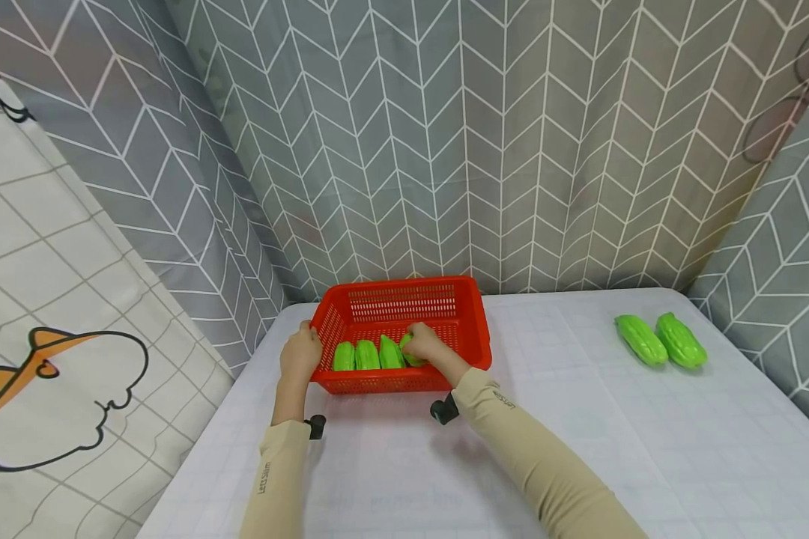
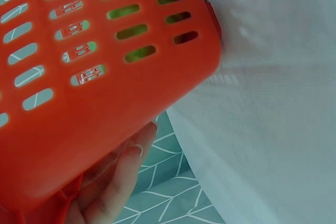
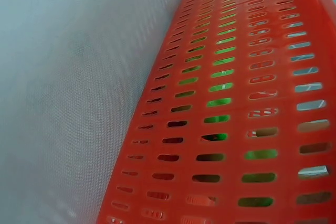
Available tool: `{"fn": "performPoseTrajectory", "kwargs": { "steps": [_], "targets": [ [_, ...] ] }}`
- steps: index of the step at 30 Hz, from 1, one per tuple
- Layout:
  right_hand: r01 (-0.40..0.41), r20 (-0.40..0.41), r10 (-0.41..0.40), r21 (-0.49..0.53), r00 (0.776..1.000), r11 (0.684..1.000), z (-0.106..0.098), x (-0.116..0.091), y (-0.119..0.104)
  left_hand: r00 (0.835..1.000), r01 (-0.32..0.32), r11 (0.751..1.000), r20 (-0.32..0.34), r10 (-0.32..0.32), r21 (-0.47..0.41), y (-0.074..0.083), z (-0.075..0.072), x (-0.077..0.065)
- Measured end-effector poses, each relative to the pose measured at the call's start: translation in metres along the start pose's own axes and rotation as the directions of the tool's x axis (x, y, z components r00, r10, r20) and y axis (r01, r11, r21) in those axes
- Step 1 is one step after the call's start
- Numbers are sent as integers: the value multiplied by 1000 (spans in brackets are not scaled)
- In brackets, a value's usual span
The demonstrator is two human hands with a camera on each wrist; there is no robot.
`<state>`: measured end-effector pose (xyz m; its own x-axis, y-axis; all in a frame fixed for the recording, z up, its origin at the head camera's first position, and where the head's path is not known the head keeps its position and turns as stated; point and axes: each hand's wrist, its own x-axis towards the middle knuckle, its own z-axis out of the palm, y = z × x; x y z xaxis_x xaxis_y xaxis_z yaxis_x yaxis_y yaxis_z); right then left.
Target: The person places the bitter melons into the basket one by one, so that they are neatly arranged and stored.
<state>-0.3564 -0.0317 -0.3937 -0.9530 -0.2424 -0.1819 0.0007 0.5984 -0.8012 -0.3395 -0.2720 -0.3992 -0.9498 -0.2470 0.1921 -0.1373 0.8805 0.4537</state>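
Note:
A red slotted plastic basket [image 1: 391,384] stands toward the back of the table. My left hand [image 1: 300,350] grips its left end at the rim; in the left wrist view the fingers [image 2: 118,182] curl under the red rim. Three bright green ridged gourds [image 1: 367,355] lie side by side along the basket's near side. Just right of them, my right hand [image 1: 428,344] reaches over the near wall and holds another green gourd [image 1: 414,361], partly covered by the fingers. From the right wrist, only the basket's slotted wall [image 3: 231,103] shows, with green behind it; the hand is hidden.
Two more green gourds [image 1: 661,343] lie close together at the table's right side. A white cloth [image 1: 566,419] covers the table. Grey patterned curtains [image 1: 404,150] hang behind and at the sides, right along the table's back edge.

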Motion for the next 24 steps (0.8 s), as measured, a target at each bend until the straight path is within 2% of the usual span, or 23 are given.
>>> {"fn": "performPoseTrajectory", "kwargs": {
  "steps": [9, 15, 24],
  "targets": [
    [-9, 57, 8, 15, 998, 1000, -2, 2, 4, 1000, 0, 1000, 1, 0, 8, 0, 0, -1],
    [-11, 99, 5, 59, 995, 998, -4, -5, 8, 1000, 10, 1000, -13, -9, 9, 3, -1, -11],
    [-15, 100, 11, 38, 995, 999, -2, -25, 13, 999, 32, 999, -6, -32, -1, 3, 0, -30]
  ]
}}
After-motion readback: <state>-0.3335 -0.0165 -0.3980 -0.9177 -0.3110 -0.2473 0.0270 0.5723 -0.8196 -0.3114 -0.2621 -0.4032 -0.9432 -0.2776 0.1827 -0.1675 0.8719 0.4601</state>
